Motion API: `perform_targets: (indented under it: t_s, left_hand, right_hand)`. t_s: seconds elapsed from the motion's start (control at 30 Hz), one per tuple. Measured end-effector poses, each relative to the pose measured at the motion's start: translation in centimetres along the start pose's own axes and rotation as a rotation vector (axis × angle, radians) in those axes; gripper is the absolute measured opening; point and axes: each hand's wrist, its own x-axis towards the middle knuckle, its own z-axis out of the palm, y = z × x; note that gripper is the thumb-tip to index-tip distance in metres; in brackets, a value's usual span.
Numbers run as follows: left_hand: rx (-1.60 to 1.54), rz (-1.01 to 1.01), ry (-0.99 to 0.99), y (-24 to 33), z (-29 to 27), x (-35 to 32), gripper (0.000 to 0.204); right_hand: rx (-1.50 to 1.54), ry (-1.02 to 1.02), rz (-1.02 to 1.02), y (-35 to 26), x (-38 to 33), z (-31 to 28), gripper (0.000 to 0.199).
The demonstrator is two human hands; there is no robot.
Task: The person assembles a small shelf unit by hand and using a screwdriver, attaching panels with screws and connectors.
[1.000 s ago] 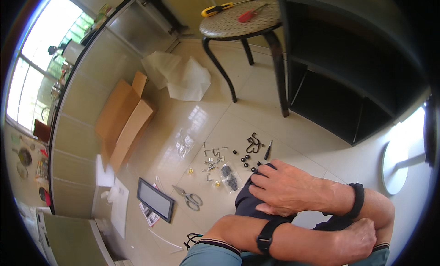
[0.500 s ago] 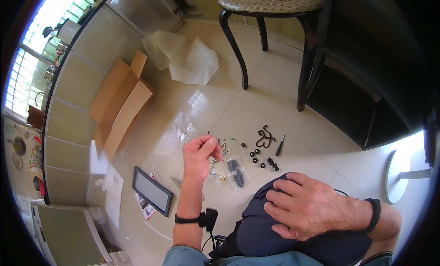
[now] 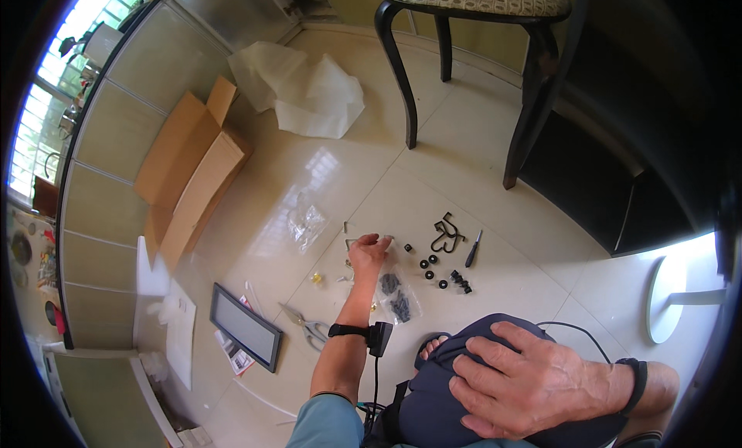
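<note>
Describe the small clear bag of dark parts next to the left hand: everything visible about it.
The clear plastic bag lies flat on the pale tiled floor, just right of the left hand and forearm. It looks thin and crinkled, with two clumps of small black parts inside. Whether it is sealed cannot be told. Loose black round pieces lie apart from it, farther right. The hand's fingers rest near its top edge; contact is unclear.

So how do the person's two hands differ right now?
The left hand is stretched out to the tiled floor, fingers down among small hardware parts beside a clear bag of black pieces; the right hand lies flat, fingers spread, on the knee. The left looks small and far, the right large and near. Both wear black wristbands.
</note>
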Motion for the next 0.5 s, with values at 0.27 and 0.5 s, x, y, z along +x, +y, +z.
perform_targets:
  t_s: [0.27,0.5]
  left_hand:
    - [0.237,0.225,0.015,-3.1,0.0,2.9,0.026]
    - [-0.129,0.036,-0.108,1.0,-2.0,-0.3,0.014]
  right_hand:
    - [0.03,0.056,0.073,-1.1,-1.0,-0.1,0.036]
    - [0.035,0.093,0.056,-0.7,-1.4,0.2,0.035]
